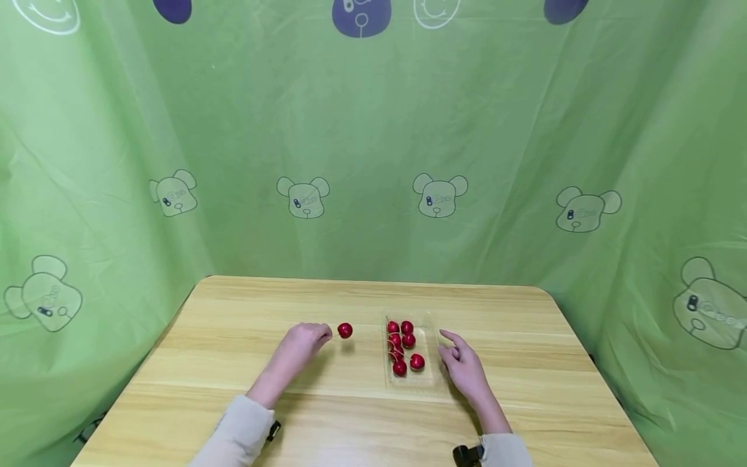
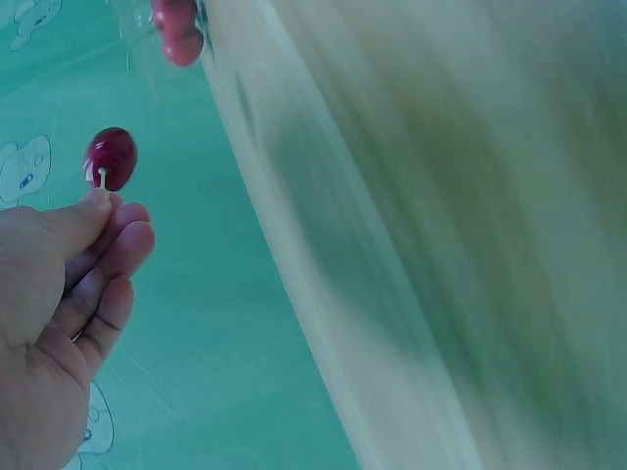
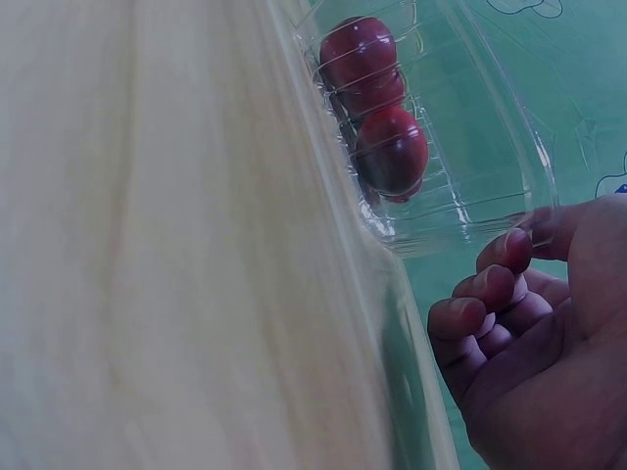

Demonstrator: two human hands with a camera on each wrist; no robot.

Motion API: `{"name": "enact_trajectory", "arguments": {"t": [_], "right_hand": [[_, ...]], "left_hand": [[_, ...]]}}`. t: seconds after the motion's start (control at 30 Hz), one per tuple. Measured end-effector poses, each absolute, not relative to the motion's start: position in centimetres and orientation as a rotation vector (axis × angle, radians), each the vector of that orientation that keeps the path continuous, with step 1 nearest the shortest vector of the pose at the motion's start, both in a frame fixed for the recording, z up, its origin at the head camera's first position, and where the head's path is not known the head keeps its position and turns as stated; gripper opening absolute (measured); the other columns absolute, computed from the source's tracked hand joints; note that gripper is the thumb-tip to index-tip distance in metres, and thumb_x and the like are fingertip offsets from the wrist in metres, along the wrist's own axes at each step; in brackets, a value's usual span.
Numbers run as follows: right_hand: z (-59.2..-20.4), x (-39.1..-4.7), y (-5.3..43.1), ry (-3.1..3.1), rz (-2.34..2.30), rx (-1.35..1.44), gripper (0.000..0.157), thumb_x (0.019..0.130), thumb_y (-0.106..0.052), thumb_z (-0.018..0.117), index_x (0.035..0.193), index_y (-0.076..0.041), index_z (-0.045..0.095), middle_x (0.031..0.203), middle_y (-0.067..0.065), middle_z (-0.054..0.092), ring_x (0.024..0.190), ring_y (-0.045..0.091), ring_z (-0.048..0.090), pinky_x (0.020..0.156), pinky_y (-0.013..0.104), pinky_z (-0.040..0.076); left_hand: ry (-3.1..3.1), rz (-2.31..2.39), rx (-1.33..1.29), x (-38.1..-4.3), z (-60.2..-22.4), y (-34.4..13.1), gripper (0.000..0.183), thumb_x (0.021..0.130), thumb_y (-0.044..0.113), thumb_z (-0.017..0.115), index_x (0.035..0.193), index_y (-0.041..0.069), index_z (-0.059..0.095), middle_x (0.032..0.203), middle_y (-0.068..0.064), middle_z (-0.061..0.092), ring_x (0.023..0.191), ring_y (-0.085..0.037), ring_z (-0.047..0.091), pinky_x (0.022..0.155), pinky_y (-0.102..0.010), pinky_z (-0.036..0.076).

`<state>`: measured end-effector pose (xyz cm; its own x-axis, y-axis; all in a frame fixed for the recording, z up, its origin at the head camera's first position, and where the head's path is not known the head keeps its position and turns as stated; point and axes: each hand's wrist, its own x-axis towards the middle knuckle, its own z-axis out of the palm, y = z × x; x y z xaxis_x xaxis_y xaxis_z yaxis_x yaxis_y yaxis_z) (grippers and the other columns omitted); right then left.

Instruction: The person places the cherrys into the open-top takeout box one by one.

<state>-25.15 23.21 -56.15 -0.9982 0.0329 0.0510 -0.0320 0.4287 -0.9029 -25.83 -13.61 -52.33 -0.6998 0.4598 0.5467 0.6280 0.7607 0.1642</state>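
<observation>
In the head view my left hand (image 1: 302,344) pinches the stem of a red cherry (image 1: 345,331), which hangs above the table left of a clear plastic tray. The left wrist view shows thumb and forefinger on the short stem of this cherry (image 2: 111,159). Several more red cherries (image 1: 408,340) lie in the tray (image 1: 430,373), mostly along its left side. Beside the tray's right edge is my right hand (image 1: 467,373), its forefinger extended and other fingers loosely bent. In the right wrist view a digit meets the tray's wall (image 3: 490,230); firm contact is unclear.
The light wooden table (image 1: 327,428) has rounded far corners. A green curtain (image 1: 373,246) with printed bear heads hangs behind it and along both sides. Dark bands (image 1: 469,455) sit on the wrists by the pale sleeves.
</observation>
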Motion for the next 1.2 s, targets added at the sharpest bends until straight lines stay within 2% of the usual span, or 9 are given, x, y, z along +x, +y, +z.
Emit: {"name": "enact_trajectory", "arguments": {"t": [0.33,1.2], "right_hand": [[-56.2,-25.2,23.2,-2.614,1.644,0.000,0.045,0.106,-0.015,0.057,0.150,-0.006,0.050,0.067,-0.004,0.045,0.057,0.009,0.041,0.057,0.025,0.039],[-56.2,-25.2,23.2,-2.614,1.649,0.007,0.045,0.107,-0.015,0.056,0.151,-0.006,0.049,0.067,-0.004,0.045,0.056,0.009,0.041,0.057,0.026,0.039]], "left_hand": [[-2.474,-0.553,-0.850,-25.7,-52.4,-12.0,0.004,0.093,0.006,0.075,0.096,0.009,0.076,0.087,-0.002,0.078,0.080,-0.013,0.075,0.079,-0.029,0.062],[-2.486,-0.597,-0.882,-26.1,-52.1,-8.1,0.005,0.098,0.011,0.070,0.100,0.010,0.073,0.086,0.000,0.077,0.073,-0.009,0.071,0.074,-0.025,0.061]]}}
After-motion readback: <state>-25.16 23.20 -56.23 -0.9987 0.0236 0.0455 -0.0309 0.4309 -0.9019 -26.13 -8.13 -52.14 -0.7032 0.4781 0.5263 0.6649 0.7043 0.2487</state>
